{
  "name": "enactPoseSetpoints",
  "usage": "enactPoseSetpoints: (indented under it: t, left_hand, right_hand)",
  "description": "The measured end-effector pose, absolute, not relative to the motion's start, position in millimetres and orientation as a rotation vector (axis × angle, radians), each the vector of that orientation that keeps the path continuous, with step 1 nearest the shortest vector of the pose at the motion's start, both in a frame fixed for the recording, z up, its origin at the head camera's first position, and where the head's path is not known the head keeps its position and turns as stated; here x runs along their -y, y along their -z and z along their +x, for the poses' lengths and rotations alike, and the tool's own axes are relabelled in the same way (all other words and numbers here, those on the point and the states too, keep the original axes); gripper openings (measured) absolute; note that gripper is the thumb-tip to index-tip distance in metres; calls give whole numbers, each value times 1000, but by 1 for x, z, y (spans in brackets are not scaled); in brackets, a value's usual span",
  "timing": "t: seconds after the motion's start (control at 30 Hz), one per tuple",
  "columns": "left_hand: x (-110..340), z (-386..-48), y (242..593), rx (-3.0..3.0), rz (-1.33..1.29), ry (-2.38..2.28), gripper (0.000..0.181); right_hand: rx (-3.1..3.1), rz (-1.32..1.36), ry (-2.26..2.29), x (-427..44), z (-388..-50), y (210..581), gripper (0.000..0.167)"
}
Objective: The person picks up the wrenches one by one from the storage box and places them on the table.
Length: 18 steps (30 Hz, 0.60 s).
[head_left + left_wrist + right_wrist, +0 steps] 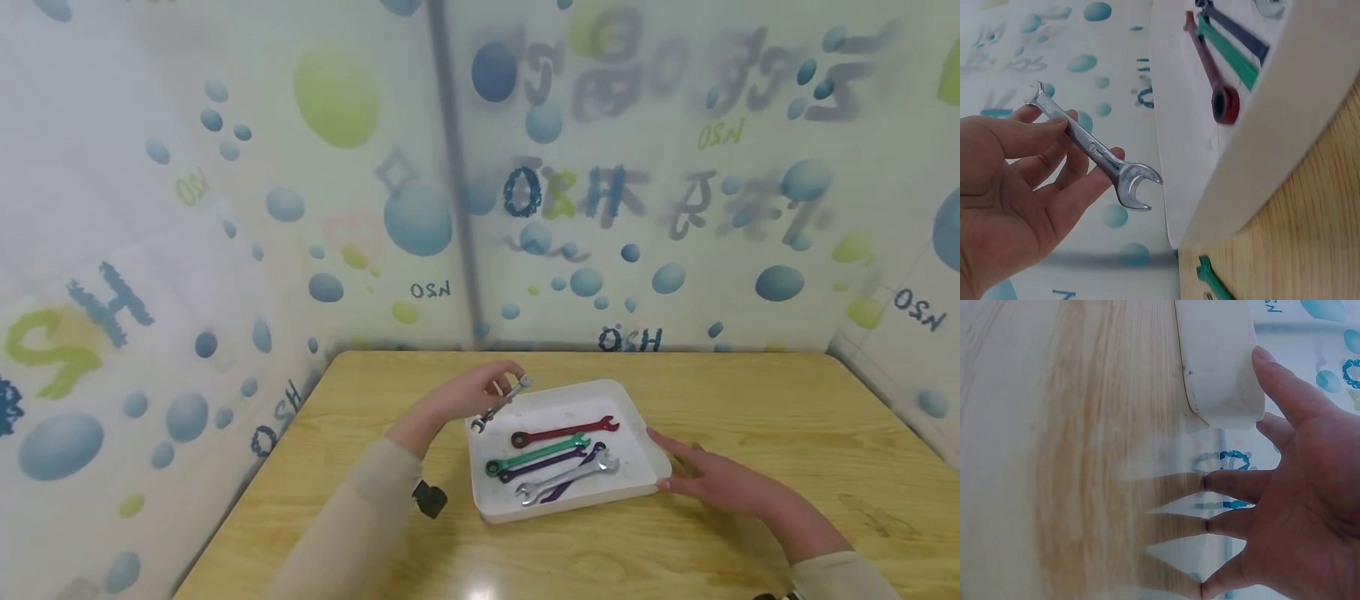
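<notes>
A small silver open-ended wrench (501, 404) (1094, 149) is pinched between the thumb and fingers of my left hand (476, 393) (1029, 187), above the left back corner of a white tray (558, 510) (1266, 150). Inside the tray lie a red wrench (566, 432) (1207, 59), a green wrench (536, 456) (1229, 51), purple ones (543, 462) and a larger silver wrench (566, 481). My right hand (723, 482) (1304, 481) has its thumb and index finger against the tray's right end (1225, 369), the other fingers spread and touching the tabletop.
The tray stands on a wooden table (405, 533). In the left wrist view, a green wrench end (1210, 275) shows beyond the tray's side, low in the picture. Patterned curtains or sheets (375, 208) rise behind and beside the table.
</notes>
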<state>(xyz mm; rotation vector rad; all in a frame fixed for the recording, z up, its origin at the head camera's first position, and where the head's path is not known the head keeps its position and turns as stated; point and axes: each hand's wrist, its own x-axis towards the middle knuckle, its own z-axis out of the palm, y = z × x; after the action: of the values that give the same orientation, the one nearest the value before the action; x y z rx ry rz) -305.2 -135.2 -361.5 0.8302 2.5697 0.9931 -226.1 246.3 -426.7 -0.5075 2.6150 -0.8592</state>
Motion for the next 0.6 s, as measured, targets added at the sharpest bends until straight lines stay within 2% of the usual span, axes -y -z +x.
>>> enactPoseSetpoints:
  t: [0.6]
  left_hand:
    - [208, -308, 359, -2570, 603, -1132, 43]
  right_hand:
    - [-2626, -521, 854, -247, -226, 428, 78]
